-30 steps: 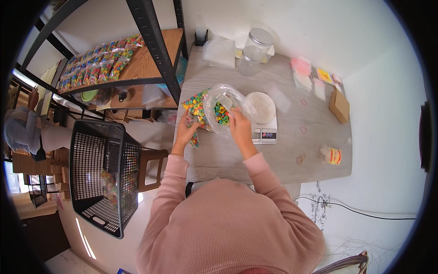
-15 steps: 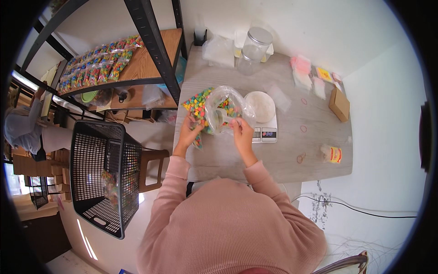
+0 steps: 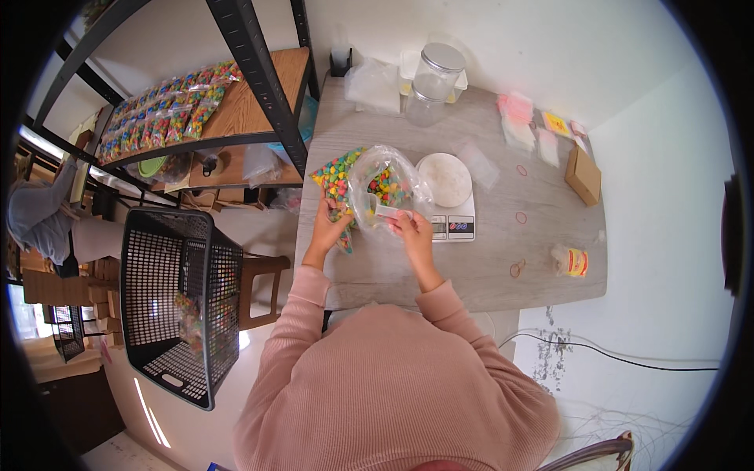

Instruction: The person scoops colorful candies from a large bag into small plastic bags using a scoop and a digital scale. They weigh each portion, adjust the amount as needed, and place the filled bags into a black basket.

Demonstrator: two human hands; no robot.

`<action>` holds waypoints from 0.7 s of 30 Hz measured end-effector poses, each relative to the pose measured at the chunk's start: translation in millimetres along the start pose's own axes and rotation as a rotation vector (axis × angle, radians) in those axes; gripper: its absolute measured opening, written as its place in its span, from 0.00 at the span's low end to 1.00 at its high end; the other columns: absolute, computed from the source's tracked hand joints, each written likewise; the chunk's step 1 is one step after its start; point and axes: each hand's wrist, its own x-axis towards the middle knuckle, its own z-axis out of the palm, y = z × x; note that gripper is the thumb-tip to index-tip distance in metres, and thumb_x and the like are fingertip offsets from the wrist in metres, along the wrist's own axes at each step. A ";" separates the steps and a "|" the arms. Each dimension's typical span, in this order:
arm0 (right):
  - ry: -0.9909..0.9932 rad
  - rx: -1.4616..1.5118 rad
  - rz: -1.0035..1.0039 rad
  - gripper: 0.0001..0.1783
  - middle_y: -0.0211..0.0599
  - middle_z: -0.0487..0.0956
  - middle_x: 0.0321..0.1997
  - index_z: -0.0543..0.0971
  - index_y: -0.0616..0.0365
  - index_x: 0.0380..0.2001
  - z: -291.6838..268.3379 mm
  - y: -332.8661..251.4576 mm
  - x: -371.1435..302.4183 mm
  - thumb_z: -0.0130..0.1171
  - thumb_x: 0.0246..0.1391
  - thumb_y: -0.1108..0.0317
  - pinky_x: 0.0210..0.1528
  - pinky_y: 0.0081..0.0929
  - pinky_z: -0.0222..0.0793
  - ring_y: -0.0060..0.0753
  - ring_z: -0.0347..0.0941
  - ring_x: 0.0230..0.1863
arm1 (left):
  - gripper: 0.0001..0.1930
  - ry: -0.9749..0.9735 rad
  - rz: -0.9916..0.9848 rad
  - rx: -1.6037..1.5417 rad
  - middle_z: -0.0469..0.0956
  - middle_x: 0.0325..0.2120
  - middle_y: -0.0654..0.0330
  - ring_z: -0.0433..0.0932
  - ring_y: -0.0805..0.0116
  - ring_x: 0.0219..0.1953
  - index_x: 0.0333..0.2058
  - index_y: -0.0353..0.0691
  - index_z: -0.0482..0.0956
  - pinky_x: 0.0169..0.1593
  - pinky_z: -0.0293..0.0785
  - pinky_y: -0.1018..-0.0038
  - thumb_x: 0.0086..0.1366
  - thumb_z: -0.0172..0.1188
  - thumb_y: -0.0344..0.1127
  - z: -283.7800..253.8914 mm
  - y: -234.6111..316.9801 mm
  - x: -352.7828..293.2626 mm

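Note:
A big clear plastic bag [image 3: 336, 174] of small multicoloured candy-like pieces lies on the table, its wide mouth facing right. My left hand [image 3: 328, 226] grips the bag's near left side, fingers closed on the plastic. In my right hand [image 3: 413, 229] is the handle of a pale translucent scoop [image 3: 383, 210], whose head is inside the bag's mouth beside the loose pieces [image 3: 387, 187]. Just right of the bag stands a white digital kitchen scale [image 3: 463, 210] with a round pale plate [image 3: 444, 180] on top.
Behind are a silver-lidded clear jar [image 3: 440, 69] and a stack of clear bags [image 3: 372, 85]. A cardboard box [image 3: 583, 176], rubber bands [image 3: 521, 217] and a yellow-red packet [image 3: 577, 263] lie right. Left stand a black basket [image 3: 169, 294], a shelf of filled bags [image 3: 169, 110] and another person [image 3: 43, 216].
The scoop's head has shifted slightly left and shows more clearly in the bag's mouth. My right hand has moved slightly down, its fingers wrapped further round the handle.

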 end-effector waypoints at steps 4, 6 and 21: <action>0.025 0.129 0.092 0.15 0.44 0.77 0.35 0.71 0.70 0.37 -1.9 2.7 0.9 0.50 0.56 0.65 0.39 0.21 0.71 0.33 0.76 0.38 | 0.18 -0.018 0.052 0.050 0.41 0.63 0.48 0.56 0.67 0.57 0.33 0.40 0.61 0.56 0.54 0.73 0.45 0.60 0.25 -2.8 -2.0 -0.2; 0.075 0.212 0.136 0.15 0.45 0.77 0.37 0.70 0.70 0.38 -5.2 1.8 1.0 0.51 0.56 0.65 0.41 0.22 0.71 0.34 0.76 0.39 | 0.18 -0.041 0.052 0.043 0.40 0.63 0.47 0.55 0.66 0.57 0.33 0.40 0.61 0.56 0.54 0.72 0.45 0.60 0.25 -5.0 -2.0 -3.6; 0.309 0.329 -0.009 0.14 0.46 0.76 0.36 0.71 0.66 0.34 -44.4 -31.2 -15.3 0.52 0.55 0.63 0.42 0.27 0.72 0.38 0.75 0.38 | 0.25 0.073 0.054 0.192 0.67 0.30 0.59 0.69 0.70 0.30 0.36 0.38 0.61 0.29 0.68 0.76 0.43 0.68 0.32 15.3 60.9 -50.9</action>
